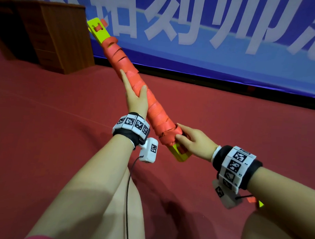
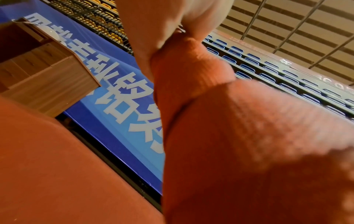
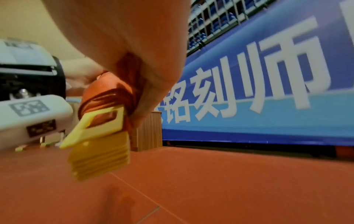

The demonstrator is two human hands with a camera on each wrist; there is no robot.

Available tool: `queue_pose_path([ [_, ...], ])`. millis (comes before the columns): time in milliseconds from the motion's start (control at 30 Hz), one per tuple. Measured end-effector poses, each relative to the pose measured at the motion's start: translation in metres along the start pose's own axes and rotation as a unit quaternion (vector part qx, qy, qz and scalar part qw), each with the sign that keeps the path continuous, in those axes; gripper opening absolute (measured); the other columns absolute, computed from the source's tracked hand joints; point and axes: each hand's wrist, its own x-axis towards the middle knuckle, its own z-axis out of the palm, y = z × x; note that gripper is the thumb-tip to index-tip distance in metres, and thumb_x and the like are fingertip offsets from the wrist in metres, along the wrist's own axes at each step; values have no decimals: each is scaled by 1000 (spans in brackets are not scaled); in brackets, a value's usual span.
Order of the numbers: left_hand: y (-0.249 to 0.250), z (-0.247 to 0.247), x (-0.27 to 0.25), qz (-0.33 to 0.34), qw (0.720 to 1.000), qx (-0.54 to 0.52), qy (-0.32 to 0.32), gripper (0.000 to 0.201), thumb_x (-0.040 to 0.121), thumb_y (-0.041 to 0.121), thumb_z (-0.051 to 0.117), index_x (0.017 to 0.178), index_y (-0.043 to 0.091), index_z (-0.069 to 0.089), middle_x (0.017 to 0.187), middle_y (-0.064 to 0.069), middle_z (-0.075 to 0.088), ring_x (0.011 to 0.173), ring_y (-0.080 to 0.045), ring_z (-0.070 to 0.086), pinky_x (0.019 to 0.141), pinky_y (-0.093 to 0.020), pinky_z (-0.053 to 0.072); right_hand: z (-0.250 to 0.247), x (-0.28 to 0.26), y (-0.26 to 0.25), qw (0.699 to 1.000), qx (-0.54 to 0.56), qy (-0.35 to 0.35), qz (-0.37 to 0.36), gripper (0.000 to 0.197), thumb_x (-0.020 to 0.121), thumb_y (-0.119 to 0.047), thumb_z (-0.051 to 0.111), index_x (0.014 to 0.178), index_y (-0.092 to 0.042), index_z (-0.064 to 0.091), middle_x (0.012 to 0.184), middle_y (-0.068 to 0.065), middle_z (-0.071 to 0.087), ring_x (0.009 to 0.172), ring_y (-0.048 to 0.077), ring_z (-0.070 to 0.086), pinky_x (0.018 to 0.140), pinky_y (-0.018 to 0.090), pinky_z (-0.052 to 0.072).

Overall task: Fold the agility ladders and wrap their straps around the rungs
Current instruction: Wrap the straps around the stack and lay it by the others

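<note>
We see our left hand (image 1: pixel 136 98) wrapped round the middle of the folded agility ladder (image 1: pixel 141 93), fingers clamped on its orange strap (image 1: pixel 154 110). Right of it, nearer us, our right hand (image 1: pixel 195 141) pinches the strapped near end above the red floor (image 1: pixel 45 100).

Rungs (image 1: pixel 100 29) mostly hidden under strap (image 1: pixel 136 78)

Dim warm indoor light, wrist views blurry (close-ups), wide-angle edge distortion
</note>
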Motion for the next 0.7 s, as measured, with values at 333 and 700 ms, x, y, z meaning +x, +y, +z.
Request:
queue_pose_path([
  [333,0,6,-9,34,998,31,-53,80,93,4,52,156,26,6,150,-3,30,125,2,30,92,6,21,-1,14,-2,969,114,209,63,37,102,-16,40,84,-6,70,66,4,64,57,6,51,69,27,40],
  [700,5,15,-18,-9,998,-55,-9,83,90,3,54,156,27,10,159,1,20,142,-8,28,118,-26,24,-16,8,-12,926,362,100,46,35,93,6,36,104,0,68,69,4,63,54,7,51,57,19,40],
])
